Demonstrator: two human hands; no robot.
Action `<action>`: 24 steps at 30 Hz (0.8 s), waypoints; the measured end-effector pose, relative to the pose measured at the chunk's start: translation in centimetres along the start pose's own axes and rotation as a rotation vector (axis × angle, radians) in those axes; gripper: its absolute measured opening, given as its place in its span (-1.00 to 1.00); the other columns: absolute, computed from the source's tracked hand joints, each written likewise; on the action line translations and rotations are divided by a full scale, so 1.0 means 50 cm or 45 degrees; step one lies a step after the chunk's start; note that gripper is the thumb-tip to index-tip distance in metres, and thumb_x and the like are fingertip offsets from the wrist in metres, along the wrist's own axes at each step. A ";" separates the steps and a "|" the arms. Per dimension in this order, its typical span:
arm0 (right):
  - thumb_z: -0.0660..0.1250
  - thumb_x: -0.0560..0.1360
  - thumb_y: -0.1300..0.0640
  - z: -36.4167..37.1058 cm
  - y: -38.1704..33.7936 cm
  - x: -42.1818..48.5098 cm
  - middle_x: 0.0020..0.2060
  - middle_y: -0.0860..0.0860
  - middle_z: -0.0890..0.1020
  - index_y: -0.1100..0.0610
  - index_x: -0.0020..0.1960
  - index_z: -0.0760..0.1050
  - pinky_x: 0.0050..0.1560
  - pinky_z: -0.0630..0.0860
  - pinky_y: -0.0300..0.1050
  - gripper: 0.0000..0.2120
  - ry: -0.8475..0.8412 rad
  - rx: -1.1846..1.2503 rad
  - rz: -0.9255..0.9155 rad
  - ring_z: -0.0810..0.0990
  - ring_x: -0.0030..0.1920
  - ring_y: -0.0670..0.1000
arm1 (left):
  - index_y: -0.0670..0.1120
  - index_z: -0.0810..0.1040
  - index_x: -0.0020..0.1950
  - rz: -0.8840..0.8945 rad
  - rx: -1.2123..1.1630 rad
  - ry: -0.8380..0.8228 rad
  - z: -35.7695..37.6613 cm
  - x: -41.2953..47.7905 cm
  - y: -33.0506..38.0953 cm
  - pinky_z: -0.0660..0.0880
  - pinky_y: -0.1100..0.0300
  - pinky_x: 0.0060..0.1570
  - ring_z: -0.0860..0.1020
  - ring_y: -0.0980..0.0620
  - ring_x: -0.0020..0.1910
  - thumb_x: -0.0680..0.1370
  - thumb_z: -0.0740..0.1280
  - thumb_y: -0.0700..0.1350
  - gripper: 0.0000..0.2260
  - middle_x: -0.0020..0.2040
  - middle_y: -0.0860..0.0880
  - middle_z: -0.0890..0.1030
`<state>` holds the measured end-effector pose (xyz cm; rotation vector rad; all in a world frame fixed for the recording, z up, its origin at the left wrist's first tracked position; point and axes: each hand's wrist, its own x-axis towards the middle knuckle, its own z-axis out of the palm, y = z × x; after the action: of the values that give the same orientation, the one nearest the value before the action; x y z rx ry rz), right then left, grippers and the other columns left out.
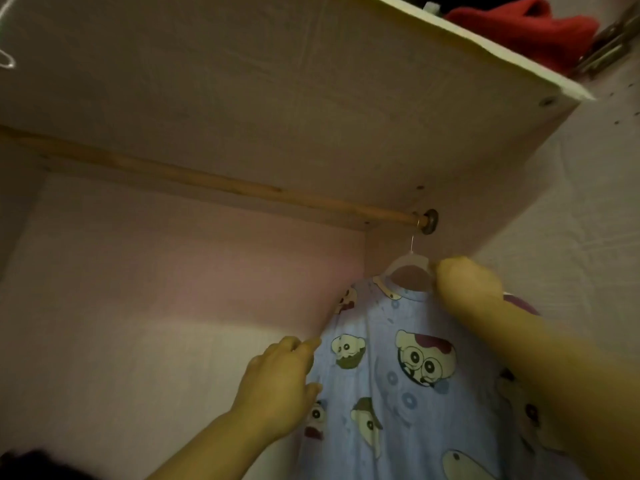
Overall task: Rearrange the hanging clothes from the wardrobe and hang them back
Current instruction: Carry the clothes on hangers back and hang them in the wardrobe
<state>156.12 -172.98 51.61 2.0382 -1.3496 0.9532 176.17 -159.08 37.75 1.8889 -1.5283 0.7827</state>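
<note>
Head view: a wooden rail (207, 181) is seen running from upper left down to lower right, ending in a metal socket (430, 221). At the rail's right end, just beside the socket, a white hanger (400, 263) is hooked. A pale blue garment (398, 393) printed with cartoon faces is hung from it below the rail, its long axis pointing straight down and its collar uppermost. The hanger's right shoulder is gripped by the right hand (467, 284), fingers curled round it. The garment's left edge, further below the rail, is touched by the left hand (277, 379); whether cloth is pinched cannot be told. Above the rail, a shelf (242, 81) is topped by red cloth (526, 26).
</note>
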 end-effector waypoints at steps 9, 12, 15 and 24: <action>0.19 0.54 0.05 -0.003 -0.006 -0.172 0.37 0.09 0.33 -0.01 0.36 0.37 0.37 0.17 0.09 -0.62 0.033 -0.185 -0.287 0.26 0.38 0.15 | 0.09 0.05 0.51 -0.046 -0.046 -0.065 -0.048 -0.092 0.027 0.27 0.19 0.28 0.30 0.01 0.36 0.57 0.20 0.11 -0.44 0.44 0.01 0.24; 0.18 0.54 0.07 -0.003 -0.023 -0.278 0.33 0.06 0.36 -0.01 0.36 0.37 0.32 0.22 0.03 -0.62 -0.107 -0.125 -0.375 0.31 0.33 0.13 | 0.08 0.06 0.51 -0.066 -0.088 -0.114 -0.071 -0.153 0.041 0.30 0.16 0.28 0.30 0.00 0.35 0.57 0.21 0.10 -0.44 0.44 -0.01 0.26; 0.17 0.56 0.06 -0.009 -0.033 -0.401 0.31 0.04 0.39 0.00 0.40 0.31 0.30 0.26 -0.01 -0.59 -0.285 -0.074 -0.378 0.34 0.30 0.12 | 0.08 0.08 0.51 -0.106 -0.159 -0.187 -0.092 -0.230 0.052 0.32 0.11 0.29 0.32 -0.02 0.34 0.56 0.23 0.09 -0.44 0.44 -0.02 0.27; 0.19 0.56 0.00 -0.083 -0.007 -0.836 0.34 -0.01 0.36 -0.06 0.48 0.14 0.34 0.26 -0.05 -0.48 -0.739 0.075 -0.291 0.33 0.34 0.08 | 0.06 0.11 0.50 -0.141 -0.290 -0.536 -0.112 -0.551 0.119 0.37 0.12 0.24 0.35 -0.02 0.31 0.57 0.22 0.11 -0.45 0.42 -0.05 0.27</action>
<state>144.50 -146.10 21.47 2.5667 -1.3200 0.3076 165.13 -138.27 21.31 2.0243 -1.6554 0.1532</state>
